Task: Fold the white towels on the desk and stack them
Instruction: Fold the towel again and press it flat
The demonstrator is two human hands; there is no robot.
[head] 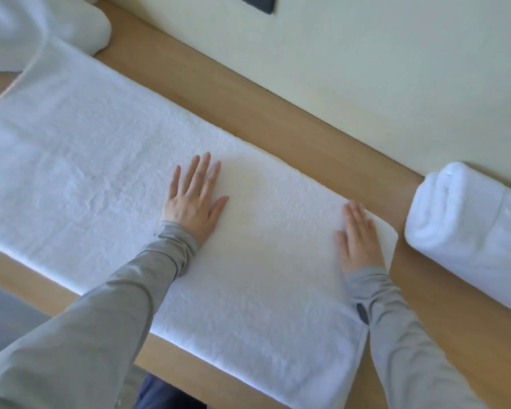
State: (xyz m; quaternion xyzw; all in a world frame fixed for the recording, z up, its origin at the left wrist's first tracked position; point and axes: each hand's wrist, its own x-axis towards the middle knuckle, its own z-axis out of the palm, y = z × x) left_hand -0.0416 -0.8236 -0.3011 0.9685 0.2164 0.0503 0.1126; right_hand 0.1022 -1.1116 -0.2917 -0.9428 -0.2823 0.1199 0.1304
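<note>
Towel under the hands: white terry towel point(115, 160), a long flat band along the wooden tabletop point(278, 113).
Left hand point(194, 199): palm down, fingers point(202, 169) straight, slightly spread.
Right hand point(359, 234): flat near the towel's right end, fingers together, blurred.
Sleeves: grey, soft knit.
Folded towels point(469, 231): thick white bundle, right.
Loose towels point(42, 28): rumpled heap, far left.

The long flat terry towel point(101, 160) is plain white, faintly bluish in its shaded creases; the folded towel bundle point(466, 231) at the right is the same unpatterned white; so is the heaped towel point(42, 25) at upper left; the wooden desk top point(278, 113) is light tan with faint grain; the wall point(396, 69) is pale cream; both sleeves point(101, 320) are plain grey.
</note>
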